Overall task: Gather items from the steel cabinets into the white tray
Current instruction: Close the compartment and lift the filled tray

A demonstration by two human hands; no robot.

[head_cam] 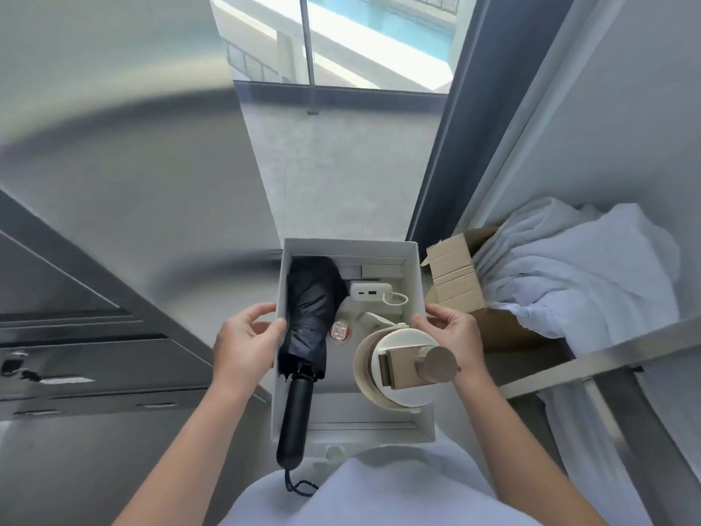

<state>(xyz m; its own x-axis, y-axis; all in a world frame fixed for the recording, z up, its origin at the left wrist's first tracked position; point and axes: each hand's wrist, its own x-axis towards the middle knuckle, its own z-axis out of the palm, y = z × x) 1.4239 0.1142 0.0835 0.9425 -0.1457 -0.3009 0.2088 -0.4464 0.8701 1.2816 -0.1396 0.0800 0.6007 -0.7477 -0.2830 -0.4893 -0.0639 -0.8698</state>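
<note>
Head view: left hand (246, 341) and right hand (451, 336) clasp opposite walls of the white tray (349, 247). Judged stiff, loaded, fairly heavy; black umbrella (309, 305) overhangs its near edge. Support underneath advised.

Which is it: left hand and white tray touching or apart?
Touching: the head view shows the left hand gripping the white tray by its left wall.

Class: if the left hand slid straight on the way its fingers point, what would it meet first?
Most likely the folded black umbrella, lying just inside the wall of the white tray that the left hand grips; depth is hard to judge.
</note>
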